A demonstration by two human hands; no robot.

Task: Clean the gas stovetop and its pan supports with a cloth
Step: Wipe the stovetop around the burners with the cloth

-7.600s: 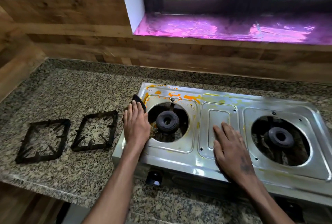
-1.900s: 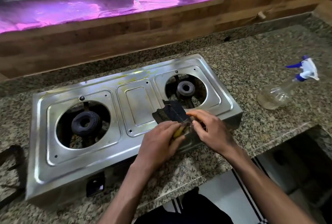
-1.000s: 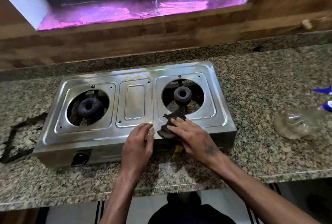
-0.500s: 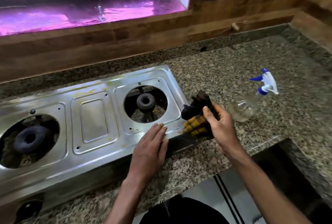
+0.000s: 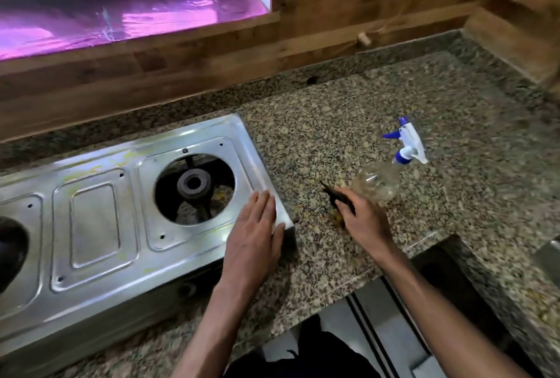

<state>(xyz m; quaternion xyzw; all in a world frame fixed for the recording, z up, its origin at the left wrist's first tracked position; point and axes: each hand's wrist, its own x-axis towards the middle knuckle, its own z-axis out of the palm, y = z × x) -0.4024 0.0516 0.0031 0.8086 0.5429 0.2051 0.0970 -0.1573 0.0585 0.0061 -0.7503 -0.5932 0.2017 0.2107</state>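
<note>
We count one stove (image 5: 97, 226) on the counter (image 5: 333, 123), with two burner openings, only one burner (image 5: 194, 184) fully in view. We count one cloth (image 5: 339, 197), one spray bottle (image 5: 391, 165) and two hands: left (image 5: 254, 238), right (image 5: 363, 220).

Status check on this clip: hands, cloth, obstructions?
Left hand flat on steel stovetop. Right hand grips dark cloth on counter. Clear spray bottle just beyond.

Daylight enters from the window sill (image 5: 127, 20) at upper left, which glares magenta. The steel stovetop (image 5: 100, 226) shows bright reflections near the left hand (image 5: 254, 235). Motion blur softens the bench (image 5: 500, 165) at right. Wide-angle distortion bends the frame edges.
</note>
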